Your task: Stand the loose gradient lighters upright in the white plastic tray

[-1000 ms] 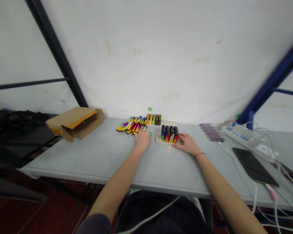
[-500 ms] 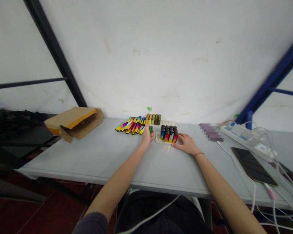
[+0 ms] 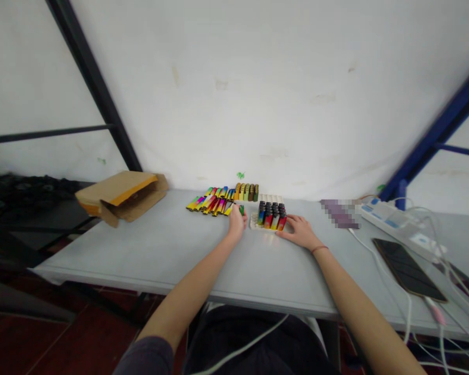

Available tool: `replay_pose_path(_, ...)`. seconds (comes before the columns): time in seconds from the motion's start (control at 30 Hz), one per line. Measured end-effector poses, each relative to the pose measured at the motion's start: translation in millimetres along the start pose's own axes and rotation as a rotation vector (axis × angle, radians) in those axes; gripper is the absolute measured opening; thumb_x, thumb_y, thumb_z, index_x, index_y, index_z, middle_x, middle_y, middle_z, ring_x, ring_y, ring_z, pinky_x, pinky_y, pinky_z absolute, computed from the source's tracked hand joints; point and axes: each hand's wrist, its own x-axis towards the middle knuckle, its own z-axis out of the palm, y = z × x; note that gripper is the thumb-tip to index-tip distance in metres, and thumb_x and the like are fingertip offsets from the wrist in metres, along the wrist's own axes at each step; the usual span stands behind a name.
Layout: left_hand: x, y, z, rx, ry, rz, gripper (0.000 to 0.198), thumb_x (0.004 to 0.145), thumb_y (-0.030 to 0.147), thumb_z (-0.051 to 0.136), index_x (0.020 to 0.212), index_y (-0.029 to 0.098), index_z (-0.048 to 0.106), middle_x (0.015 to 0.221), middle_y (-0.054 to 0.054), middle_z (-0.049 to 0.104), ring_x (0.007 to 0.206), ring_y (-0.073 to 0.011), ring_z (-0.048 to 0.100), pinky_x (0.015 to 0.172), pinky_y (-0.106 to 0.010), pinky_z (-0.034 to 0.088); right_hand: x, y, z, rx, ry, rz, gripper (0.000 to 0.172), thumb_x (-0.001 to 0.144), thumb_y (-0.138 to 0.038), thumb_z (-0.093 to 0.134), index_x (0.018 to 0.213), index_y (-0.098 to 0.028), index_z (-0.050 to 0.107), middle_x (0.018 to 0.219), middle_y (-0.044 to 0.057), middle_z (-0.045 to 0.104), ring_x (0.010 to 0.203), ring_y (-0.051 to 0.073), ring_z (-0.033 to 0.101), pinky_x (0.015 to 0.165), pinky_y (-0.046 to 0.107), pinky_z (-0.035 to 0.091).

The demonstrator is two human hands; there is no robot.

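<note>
My left hand (image 3: 236, 224) is closed around a small green lighter (image 3: 241, 210), held upright just left of a white tray (image 3: 254, 223). The tray holds several colourful lighters (image 3: 271, 214) standing in rows. My right hand (image 3: 300, 231) rests on the table with its fingertips against the tray's right front corner, fingers slightly spread. A heap of loose colourful lighters (image 3: 211, 200) lies on the grey table (image 3: 172, 250) just behind my left hand. A short row of lighters (image 3: 247, 191) stands upright near the wall.
An open cardboard box (image 3: 119, 195) lies on its side at the table's left rear. At the right are a power strip (image 3: 394, 221), a dark phone (image 3: 408, 268) and several white cables. A blurred purple object (image 3: 339, 212) lies behind my right hand.
My left hand has lifted a green lighter from the loose heap and moved right toward the tray. My right hand has stayed at the tray's corner.
</note>
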Motion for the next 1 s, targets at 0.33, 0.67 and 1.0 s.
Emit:
replay_pose_path(0.33, -5.0, 7.7, 4.3, -0.023, 0.051, -0.099, 0.040, 0.095, 0.048, 0.032, 0.064, 0.024, 0.038, 0.042, 0.008, 0.027, 0.032, -0.0076, 0.020, 0.036, -0.020, 0.014, -0.4, 0.2, 0.2, 0.010, 0.002, -0.006, 0.065, 0.088, -0.066, 0.064, 0.134, -0.021, 0.066, 0.144, 0.014, 0.063, 0.133, 0.036, 0.054, 0.111, 0.051, 0.042)
replay_pose_path(0.67, -6.2, -1.4, -2.3, 0.219, -0.241, 0.334, 0.030, 0.095, 0.049, 0.051, 0.101, 0.021, 0.053, 0.067, 0.004, 0.060, 0.047, -0.0100, 0.051, 0.048, -0.022, 0.042, 0.0, 0.2, -0.8, 0.012, -0.006, -0.013, 0.064, 0.088, -0.066, 0.064, 0.134, -0.021, 0.066, 0.145, 0.014, 0.062, 0.133, 0.036, 0.054, 0.112, 0.051, 0.042)
replay_pose_path(1.0, 2.7, 5.6, -13.9, 0.575, -0.368, 0.699, 0.032, 0.091, 0.042, 0.061, 0.107, 0.017, 0.071, 0.115, -0.013, 0.072, 0.103, -0.0219, 0.068, 0.086, -0.032, 0.058, 0.4, 1.0, 1.5, -0.001, 0.007, -0.012, 0.066, 0.087, -0.067, 0.064, 0.135, -0.022, 0.066, 0.145, 0.015, 0.062, 0.133, 0.036, 0.054, 0.110, 0.050, 0.043)
